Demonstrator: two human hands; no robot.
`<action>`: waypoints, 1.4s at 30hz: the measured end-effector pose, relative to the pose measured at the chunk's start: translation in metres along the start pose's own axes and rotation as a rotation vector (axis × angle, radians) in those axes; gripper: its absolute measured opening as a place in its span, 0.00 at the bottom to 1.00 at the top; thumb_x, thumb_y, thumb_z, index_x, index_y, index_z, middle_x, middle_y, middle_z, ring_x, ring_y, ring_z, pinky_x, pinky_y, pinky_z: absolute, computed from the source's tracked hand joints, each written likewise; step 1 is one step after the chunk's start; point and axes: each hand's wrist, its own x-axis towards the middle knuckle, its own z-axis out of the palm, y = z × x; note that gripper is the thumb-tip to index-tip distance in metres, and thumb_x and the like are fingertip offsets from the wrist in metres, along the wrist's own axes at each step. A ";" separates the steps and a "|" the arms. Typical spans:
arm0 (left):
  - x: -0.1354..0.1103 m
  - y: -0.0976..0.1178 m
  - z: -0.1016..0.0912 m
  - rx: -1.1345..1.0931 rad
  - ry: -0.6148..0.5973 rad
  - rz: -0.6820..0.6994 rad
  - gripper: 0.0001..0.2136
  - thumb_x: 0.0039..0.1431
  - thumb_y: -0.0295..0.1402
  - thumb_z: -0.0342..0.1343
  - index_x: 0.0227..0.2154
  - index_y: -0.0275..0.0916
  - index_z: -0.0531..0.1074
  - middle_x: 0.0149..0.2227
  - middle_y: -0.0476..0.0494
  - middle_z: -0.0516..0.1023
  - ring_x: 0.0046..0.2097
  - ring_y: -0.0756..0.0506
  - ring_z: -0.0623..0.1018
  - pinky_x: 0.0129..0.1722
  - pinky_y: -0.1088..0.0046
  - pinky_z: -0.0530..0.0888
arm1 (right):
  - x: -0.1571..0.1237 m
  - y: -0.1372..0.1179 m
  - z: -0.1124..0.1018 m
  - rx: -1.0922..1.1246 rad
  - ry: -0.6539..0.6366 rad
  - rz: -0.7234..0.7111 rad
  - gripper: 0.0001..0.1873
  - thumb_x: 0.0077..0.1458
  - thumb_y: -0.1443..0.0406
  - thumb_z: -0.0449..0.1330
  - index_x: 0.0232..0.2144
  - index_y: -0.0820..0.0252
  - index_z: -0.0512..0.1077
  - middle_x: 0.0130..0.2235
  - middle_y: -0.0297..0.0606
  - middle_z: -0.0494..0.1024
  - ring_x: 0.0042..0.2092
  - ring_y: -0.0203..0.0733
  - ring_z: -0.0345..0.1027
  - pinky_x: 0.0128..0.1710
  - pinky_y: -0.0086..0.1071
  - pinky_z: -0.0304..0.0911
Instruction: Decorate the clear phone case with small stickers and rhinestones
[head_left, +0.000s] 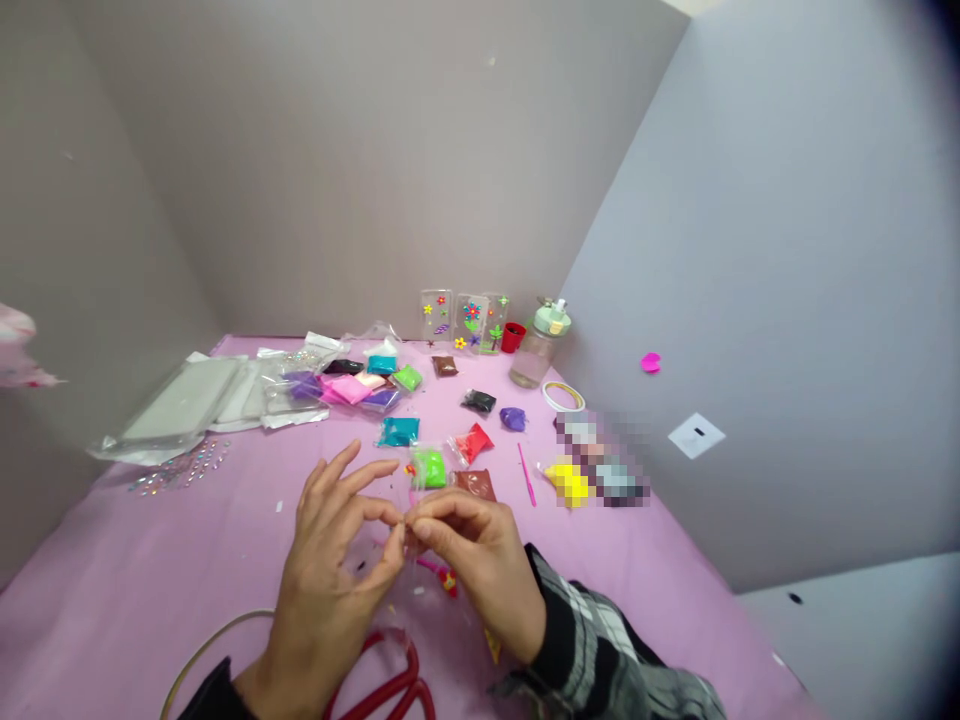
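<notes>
My left hand (330, 570) pinches with thumb and forefinger, its other fingers spread upward. Its fingertips meet those of my right hand (480, 560), which is also closed in a pinch. Whatever lies between them is too small to name. Behind the fingers are a bright green clay packet (430, 467), a brown packet (474, 485) and a red packet (474, 442). Just below the pinch lies a small red and yellow piece (448, 582) beside a pink stick, partly hidden by my right hand. Red-handled scissors (411, 665) lie at the front, partly covered by my left wrist.
Clear cases (472, 320) with clay flowers lean on the back wall, near a red cup (513, 337) and a jar (532, 355). Packaged cases (180, 400) and gem stickers (180, 468) lie left. A pink tool (526, 475), yellow clay (568, 483) and tape roll (564, 396) lie right.
</notes>
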 end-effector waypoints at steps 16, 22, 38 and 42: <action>-0.002 -0.011 -0.004 -0.252 -0.106 -0.361 0.04 0.60 0.35 0.53 0.29 0.44 0.68 0.58 0.45 0.73 0.67 0.39 0.61 0.63 0.43 0.60 | 0.007 0.005 -0.008 0.338 -0.084 0.251 0.13 0.47 0.59 0.71 0.29 0.64 0.80 0.29 0.37 0.82 0.30 0.34 0.74 0.35 0.28 0.71; 0.004 -0.014 -0.017 -0.238 -0.003 -0.486 0.06 0.62 0.40 0.54 0.32 0.46 0.69 0.60 0.49 0.71 0.65 0.37 0.65 0.65 0.42 0.57 | 0.011 0.004 -0.013 0.317 -0.008 0.228 0.12 0.46 0.59 0.72 0.28 0.63 0.80 0.30 0.37 0.81 0.31 0.35 0.75 0.35 0.30 0.72; 0.003 -0.005 -0.011 0.190 0.013 0.185 0.08 0.60 0.24 0.57 0.38 0.45 0.75 0.55 0.40 0.74 0.66 0.34 0.60 0.62 0.36 0.51 | 0.002 -0.006 -0.004 -0.030 -0.018 -0.019 0.06 0.53 0.64 0.66 0.26 0.60 0.79 0.29 0.37 0.78 0.33 0.40 0.71 0.37 0.33 0.66; 0.008 -0.001 -0.014 0.208 -0.050 0.236 0.08 0.60 0.23 0.56 0.37 0.43 0.74 0.55 0.39 0.74 0.67 0.34 0.59 0.63 0.39 0.52 | -0.002 -0.008 -0.005 -0.294 -0.005 -0.163 0.06 0.57 0.67 0.63 0.28 0.59 0.79 0.32 0.38 0.78 0.36 0.40 0.71 0.38 0.32 0.66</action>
